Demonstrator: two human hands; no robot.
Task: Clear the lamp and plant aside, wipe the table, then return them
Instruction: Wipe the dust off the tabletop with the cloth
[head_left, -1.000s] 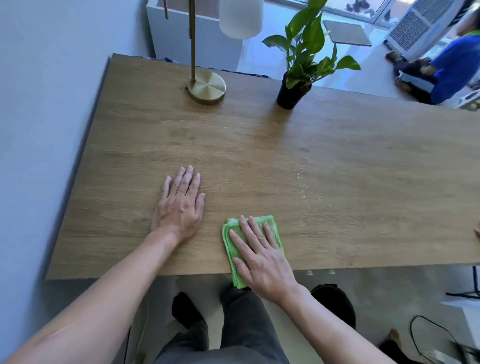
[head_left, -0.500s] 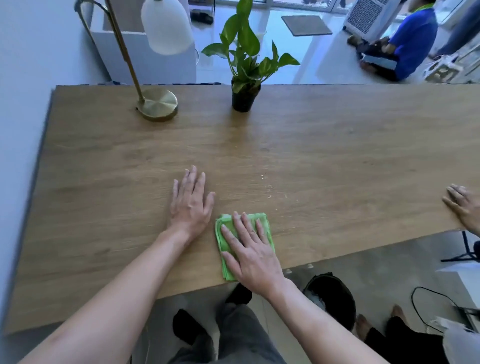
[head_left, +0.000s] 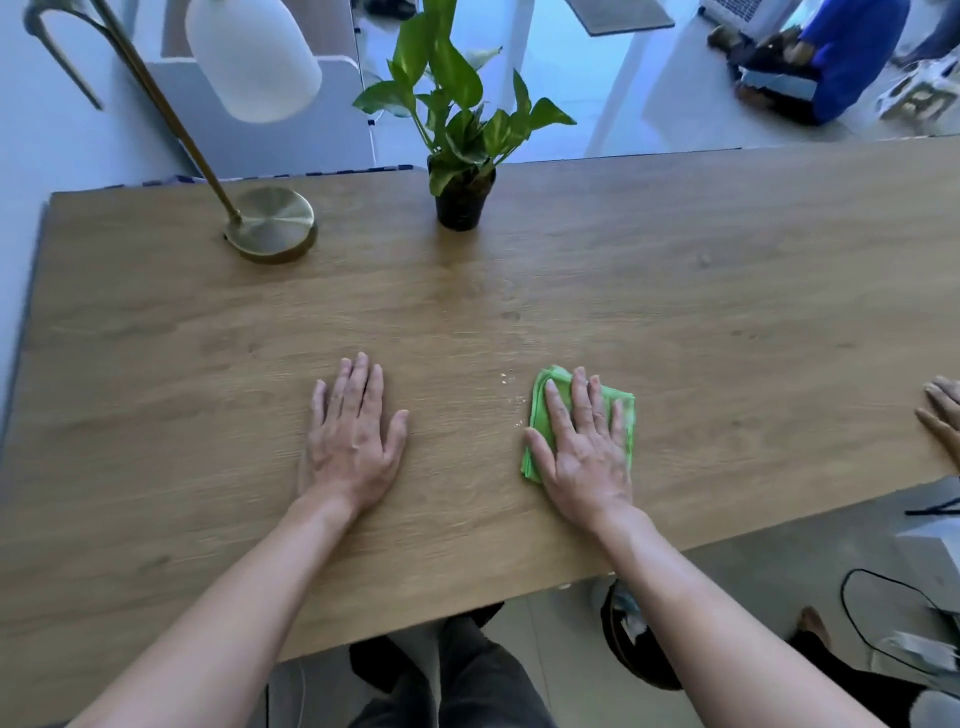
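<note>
A wooden table (head_left: 727, 322) fills the view. My right hand (head_left: 584, 452) lies flat, fingers spread, pressing a folded green cloth (head_left: 540, 410) onto the tabletop near the front edge. My left hand (head_left: 353, 441) rests flat and empty on the wood to the left of it. A few pale crumbs (head_left: 511, 387) lie just left of the cloth. At the back left stands a brass lamp (head_left: 272, 223) with a white shade. A green plant in a black pot (head_left: 461, 202) stands at the back centre.
Another person's hand (head_left: 943, 415) rests on the table at the right edge. A grey wall runs along the left. A person in blue sits on the floor beyond the table, far right. A black bin and cables are under the front right.
My right hand has slid the cloth to the right, away from my left hand and further onto the table. The view has tilted up, showing more of the lamp and plant.
</note>
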